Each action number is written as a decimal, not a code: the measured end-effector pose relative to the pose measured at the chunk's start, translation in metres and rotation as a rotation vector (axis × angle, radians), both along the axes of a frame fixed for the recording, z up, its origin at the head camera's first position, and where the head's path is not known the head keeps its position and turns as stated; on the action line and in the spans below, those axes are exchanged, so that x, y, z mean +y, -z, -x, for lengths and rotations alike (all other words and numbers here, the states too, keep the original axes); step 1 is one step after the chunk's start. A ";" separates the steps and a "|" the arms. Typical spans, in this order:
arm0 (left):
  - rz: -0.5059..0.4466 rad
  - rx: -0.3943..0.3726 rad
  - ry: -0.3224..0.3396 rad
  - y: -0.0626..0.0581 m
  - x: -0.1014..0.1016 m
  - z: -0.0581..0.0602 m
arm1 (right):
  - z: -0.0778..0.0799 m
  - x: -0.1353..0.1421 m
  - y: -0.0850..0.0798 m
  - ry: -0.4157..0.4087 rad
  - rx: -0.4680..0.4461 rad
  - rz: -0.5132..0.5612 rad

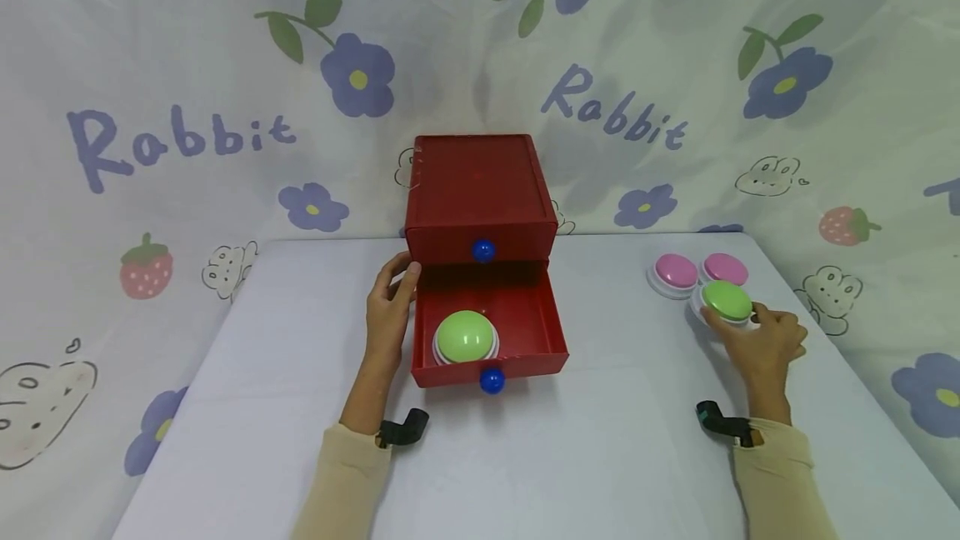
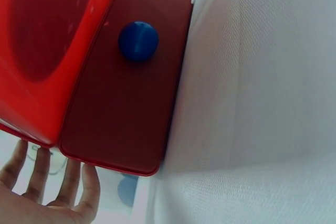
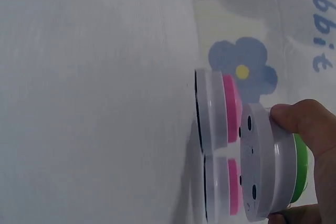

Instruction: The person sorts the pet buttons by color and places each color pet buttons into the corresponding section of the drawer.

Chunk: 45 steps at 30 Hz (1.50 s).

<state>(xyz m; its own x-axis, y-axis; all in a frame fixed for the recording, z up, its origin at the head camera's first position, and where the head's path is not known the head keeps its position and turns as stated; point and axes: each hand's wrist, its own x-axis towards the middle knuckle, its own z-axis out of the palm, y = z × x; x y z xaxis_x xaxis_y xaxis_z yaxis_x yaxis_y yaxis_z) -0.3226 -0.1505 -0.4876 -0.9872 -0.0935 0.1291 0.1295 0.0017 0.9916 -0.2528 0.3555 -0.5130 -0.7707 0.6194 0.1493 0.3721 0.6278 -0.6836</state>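
Observation:
My right hand (image 1: pixel 767 348) pinches a green push button (image 1: pixel 727 300) by its white base, thumb on one side and fingers on the other. In the right wrist view its underside with small holes (image 3: pixel 257 161) faces the pink buttons, held apart from the table. My left hand (image 1: pixel 387 311) rests at the left side of a red drawer box (image 1: pixel 472 182), its fingers (image 2: pixel 69 187) extended against the edge. The box's lower drawer (image 1: pixel 528 323) is pulled out, with another green button (image 1: pixel 465 337) in its front left part. The upper drawer is closed.
Two pink buttons (image 1: pixel 676 272) with white bases stand side by side at the back right of the white table (image 1: pixel 600 440). Blue knobs (image 1: pixel 492 381) stick out from both drawer fronts. A patterned curtain (image 1: pixel 480 65) hangs right behind the table.

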 end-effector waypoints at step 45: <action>-0.024 0.016 -0.001 0.000 0.000 0.000 | -0.023 -0.179 -0.082 -0.484 0.324 -0.013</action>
<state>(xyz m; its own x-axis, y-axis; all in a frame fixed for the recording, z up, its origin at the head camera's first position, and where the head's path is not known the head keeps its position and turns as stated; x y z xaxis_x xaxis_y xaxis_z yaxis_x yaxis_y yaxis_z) -0.3230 -0.1509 -0.4880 -0.9849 -0.0980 0.1425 0.1453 -0.0221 0.9891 -0.2297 0.1764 -0.4313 -0.8794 0.2046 0.4299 -0.1862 0.6832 -0.7061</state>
